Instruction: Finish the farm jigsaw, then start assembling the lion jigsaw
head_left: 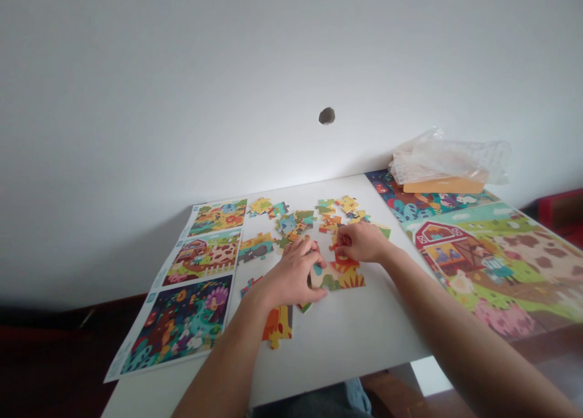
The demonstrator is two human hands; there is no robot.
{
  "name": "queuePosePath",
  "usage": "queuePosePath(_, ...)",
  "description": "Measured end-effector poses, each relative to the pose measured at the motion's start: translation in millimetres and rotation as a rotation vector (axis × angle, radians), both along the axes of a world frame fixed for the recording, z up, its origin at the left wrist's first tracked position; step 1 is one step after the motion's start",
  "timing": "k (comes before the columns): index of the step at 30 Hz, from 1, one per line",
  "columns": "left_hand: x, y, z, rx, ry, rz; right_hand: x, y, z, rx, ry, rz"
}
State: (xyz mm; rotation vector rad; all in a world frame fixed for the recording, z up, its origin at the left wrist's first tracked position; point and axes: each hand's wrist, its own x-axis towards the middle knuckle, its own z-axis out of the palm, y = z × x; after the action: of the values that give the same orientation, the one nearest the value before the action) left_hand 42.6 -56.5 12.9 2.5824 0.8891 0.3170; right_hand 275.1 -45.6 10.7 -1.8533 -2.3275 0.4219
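My left hand (298,272) curls its thumb and fingers around the edge of a cream and green puzzle piece (328,278), low over the table. That piece meets a yellow-orange puzzle piece (353,278) on its right. My right hand (363,242) is closed, its bent fingertips at a red-orange puzzle piece (345,263) just above these. Part of that piece is under the fingers. Beneath my left wrist an orange puzzle piece (279,325) sticks out, partly covered. A grey-animal puzzle piece (256,252) lies left of my left hand.
Several loose puzzle pieces (295,222) spread behind my hands. A sheet with three pictures (203,250) lies at the left. At the right are a farm picture (496,266), a dark forest picture (410,204) and clear plastic bags (446,157) on an orange box (441,185). A wall stands behind.
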Motion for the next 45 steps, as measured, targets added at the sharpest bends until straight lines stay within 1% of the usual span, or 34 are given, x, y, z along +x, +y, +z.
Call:
queuePosePath(5, -3.9, 1.4, 1.6, 0.008, -0.017, -0.001, -1.5, -0.4, -0.6, 0.002, 0.007, 0.021)
queuePosePath(10, -2.9, 1.7, 5.1, -0.007, -0.029, -0.021, -2.5, -3.6, 6.0, -0.017, 0.004, 0.035)
queuePosePath(14, -3.7, 2.2, 5.5, -0.017, -0.028, -0.028, 0.2, -8.1, 12.1, -0.037, -0.032, 0.131)
queuePosePath(16, -4.1, 2.2, 5.2, -0.022, -0.026, -0.033, 1.8, -10.1, 13.5, -0.045, -0.049, 0.157)
queuePosePath(24, -3.9, 0.3, 10.7, -0.032, -0.049, -0.064, 2.1, -9.2, 9.7, -0.086, -0.056, 0.138)
queuePosePath(28, -5.4, 0.9, 12.7, -0.044, -0.108, -0.028, 0.9, -11.3, 11.6, -0.067, -0.035, 0.143)
queuePosePath(31, -4.4, 1.5, 12.2, -0.023, -0.205, 0.021, -0.3, -16.1, 17.8, 0.001, 0.081, 0.187)
queuePosePath(34, 0.3, 1.3, 9.6, 0.040, -0.326, 0.100, -1.7, -19.3, 22.8, 0.035, 0.284, 0.251)
queuePosePath(36, 5.0, 0.9, 6.3, 0.086, -0.395, 0.159, -3.1, -19.1, 22.5, 0.007, 0.440, 0.262)
queuePosePath(39, 12.1, 0.2, 0.1, 0.117, -0.471, 0.260, -6.4, -16.5, 18.0, -0.051, 0.673, 0.194)
queuePosePath(41, 15.5, -0.1, -3.9, 0.117, -0.492, 0.314, -8.6, -15.4, 15.5, -0.097, 0.777, 0.156)
queuePosePath(45, 17.8, -0.3, -9.3, 0.106, -0.500, 0.364, -13.3, -16.7, 15.9, -0.222, 0.926, 0.143)
